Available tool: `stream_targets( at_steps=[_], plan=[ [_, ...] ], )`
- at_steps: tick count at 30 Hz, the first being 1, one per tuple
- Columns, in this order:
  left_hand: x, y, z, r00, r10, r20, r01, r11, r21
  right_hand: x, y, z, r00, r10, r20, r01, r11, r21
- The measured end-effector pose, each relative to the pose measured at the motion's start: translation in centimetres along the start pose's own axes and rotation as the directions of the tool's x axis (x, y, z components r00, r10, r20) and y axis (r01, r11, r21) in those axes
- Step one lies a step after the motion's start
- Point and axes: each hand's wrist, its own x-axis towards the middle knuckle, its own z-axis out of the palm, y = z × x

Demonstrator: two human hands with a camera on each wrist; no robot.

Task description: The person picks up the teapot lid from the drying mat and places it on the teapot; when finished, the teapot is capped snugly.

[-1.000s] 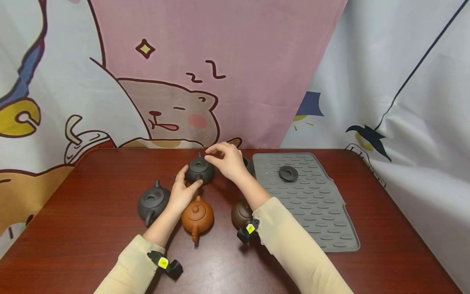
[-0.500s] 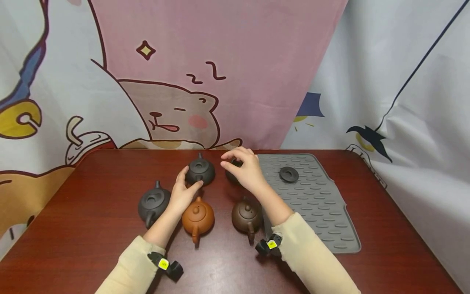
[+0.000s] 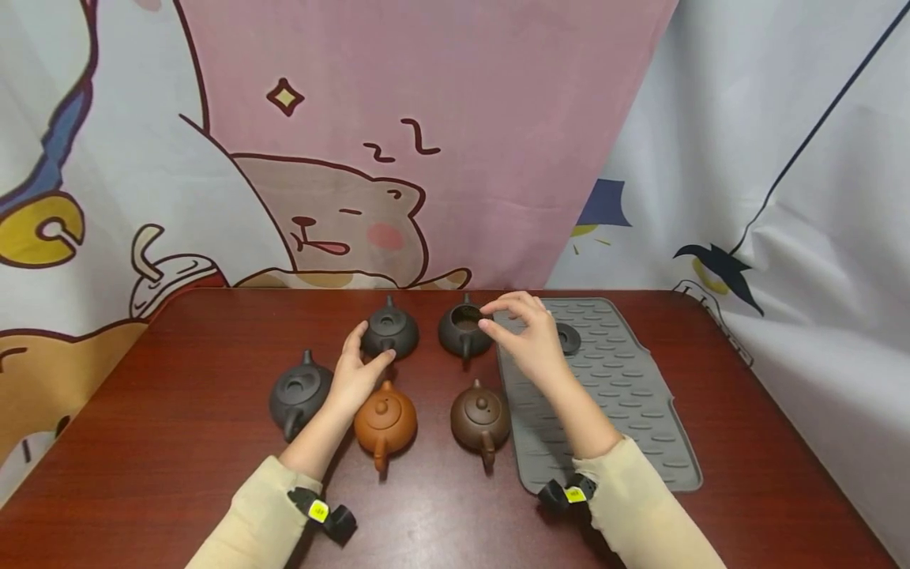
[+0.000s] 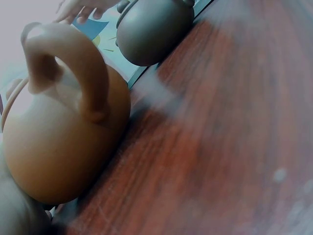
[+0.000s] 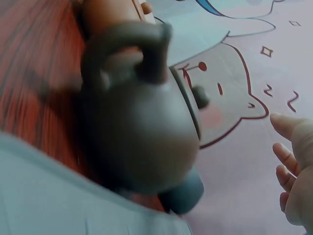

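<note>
Dark lidded teapot (image 3: 389, 332) upright beside open-topped dark teapot (image 3: 464, 329), far table side

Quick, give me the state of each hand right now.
Left hand: open, fingers resting against the dark lidded teapot.
Right hand: open, holding nothing, fingers loosely curved beside the lidless teapot.

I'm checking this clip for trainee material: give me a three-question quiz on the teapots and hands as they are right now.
1. How many teapots stand on the table?
2. True or false: the back-right teapot has its lid on.
3. The left hand touches: A) the orange teapot; B) the back-left dark teapot; C) the grey mat.

Key:
1. Five.
2. False: its mouth is open. A dark lid lies on the grey mat, partly behind the right hand.
3. B.
</note>
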Motion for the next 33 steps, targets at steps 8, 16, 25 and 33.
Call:
stream_targets(
  at_steps=[8,16,25,33],
  plan=[
    [-0.1,0.2,0.0,1.0,0.003,0.005,-0.003,1.0,-0.008,-0.7,1.7,-2.4,0.997,0.061,-0.057,-0.065,0.995,-0.07],
    [-0.1,0.2,-0.1,1.0,0.003,0.006,-0.003,0.999,0.035,-1.0,4.0,-4.6,0.988,0.101,-0.12,-0.114,0.988,-0.104],
    [-0.3,1.2,-0.7,0.999,0.041,-0.002,-0.04,0.995,0.093,-1.4,6.6,-6.2,0.97,0.18,-0.164,-0.204,0.968,-0.144],
    [-1.3,3.9,-0.8,0.99,0.136,-0.044,-0.133,0.988,0.076,-2.0,8.6,-7.2,0.954,0.246,-0.174,-0.271,0.952,-0.141]
  ],
)
